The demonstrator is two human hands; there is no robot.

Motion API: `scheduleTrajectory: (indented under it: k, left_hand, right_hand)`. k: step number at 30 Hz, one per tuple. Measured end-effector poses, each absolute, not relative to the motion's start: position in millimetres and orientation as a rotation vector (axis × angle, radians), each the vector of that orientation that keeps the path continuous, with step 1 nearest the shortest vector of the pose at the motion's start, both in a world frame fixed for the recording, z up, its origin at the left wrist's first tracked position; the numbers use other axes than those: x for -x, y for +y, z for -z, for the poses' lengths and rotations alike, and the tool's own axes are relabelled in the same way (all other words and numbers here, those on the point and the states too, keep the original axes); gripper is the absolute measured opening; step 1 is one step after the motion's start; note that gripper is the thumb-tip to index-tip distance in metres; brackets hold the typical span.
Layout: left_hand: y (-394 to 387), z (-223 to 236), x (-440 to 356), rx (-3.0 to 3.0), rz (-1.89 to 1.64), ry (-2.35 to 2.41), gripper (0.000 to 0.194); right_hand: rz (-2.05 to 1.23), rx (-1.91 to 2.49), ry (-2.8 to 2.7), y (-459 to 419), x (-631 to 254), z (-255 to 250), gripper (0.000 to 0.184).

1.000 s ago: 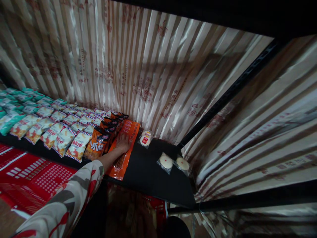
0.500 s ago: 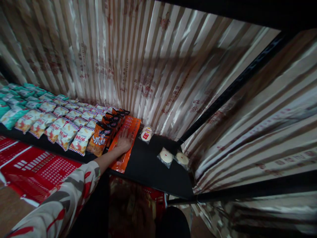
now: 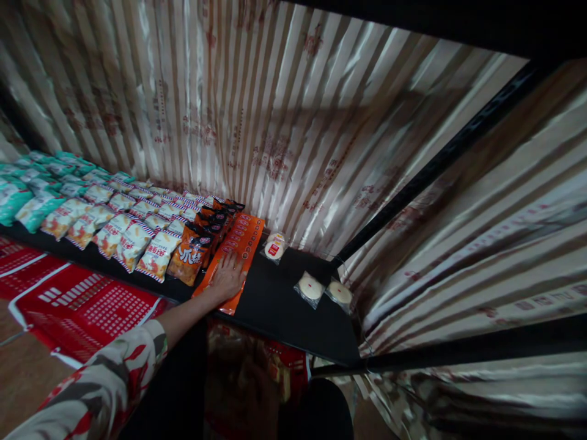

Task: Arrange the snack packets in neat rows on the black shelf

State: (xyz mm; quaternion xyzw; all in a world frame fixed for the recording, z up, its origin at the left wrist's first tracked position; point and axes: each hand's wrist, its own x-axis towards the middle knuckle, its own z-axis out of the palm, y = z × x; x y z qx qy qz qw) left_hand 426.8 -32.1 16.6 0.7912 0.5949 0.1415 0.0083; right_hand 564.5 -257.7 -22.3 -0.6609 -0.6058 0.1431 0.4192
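Note:
My left hand (image 3: 228,278) lies flat on a long orange snack packet (image 3: 247,238), fingers spread toward the back of the black shelf (image 3: 279,308). Just left of that packet stands a row of orange and black snack bags (image 3: 188,255). To its right are round white crackers in clear wrappers: one cracker (image 3: 275,247) near the back and two more, a cracker (image 3: 312,287) and a cracker (image 3: 340,293), by the corner post. Low in deep shadow, my right hand (image 3: 261,388) is over a red basket (image 3: 299,366) with packets inside; its fingers are too dark to make out.
White snack bags (image 3: 128,241) and teal bags (image 3: 39,208) fill the shelf's left part. A red plastic basket (image 3: 101,299) sits below the shelf edge. Striped sheeting (image 3: 275,122) hangs behind, and a black metal post (image 3: 426,159) rises at the right corner.
My left hand has slid slightly toward the front edge along the orange packet, still flat. My right hand has shifted a little in the dark basket. The view has moved slightly.

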Motion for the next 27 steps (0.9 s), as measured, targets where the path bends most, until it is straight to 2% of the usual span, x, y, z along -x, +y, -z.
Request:
scheduleTrajectory:
  k: [14,27]
  left_hand:
    - [-37,-11,-422,-2.491,-0.395,1.817,0.047]
    - [-37,-6,-422,-2.482,-0.424,1.825,0.047]
  right_hand:
    - [-0.375,1.647,-1.487,-262,-562,24,0.026]
    - [-0.477,1.597,-1.482,-261,-563,62,0.022]
